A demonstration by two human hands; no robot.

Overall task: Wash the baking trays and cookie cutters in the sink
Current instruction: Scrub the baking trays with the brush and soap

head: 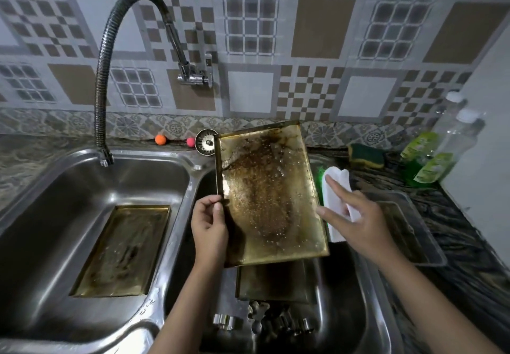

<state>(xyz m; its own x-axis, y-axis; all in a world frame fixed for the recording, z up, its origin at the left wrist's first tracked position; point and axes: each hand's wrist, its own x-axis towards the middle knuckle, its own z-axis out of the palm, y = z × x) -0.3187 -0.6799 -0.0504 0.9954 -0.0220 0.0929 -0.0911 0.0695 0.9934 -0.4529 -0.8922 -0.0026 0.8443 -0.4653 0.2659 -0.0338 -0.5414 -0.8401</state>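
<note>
My left hand (209, 226) pinches the left rim of a stained, wet baking tray (269, 188), held tilted above the right sink basin. My right hand (356, 215) holds a white cloth or sponge (335, 188) just off the tray's right edge, fingers partly straight. A second tray (124, 248) lies flat in the left basin. A third tray (271, 283) sits in the right basin under the held one. Several metal cookie cutters (265, 323) lie at the bottom of the right basin.
A flexible faucet (103, 99) ends over the left basin; no water shows. On the counter at right are a green-yellow sponge (365, 155), green soap bottles (430, 157) and a clear plastic container (414, 229). A sink strainer (205, 141) and two small balls rest behind.
</note>
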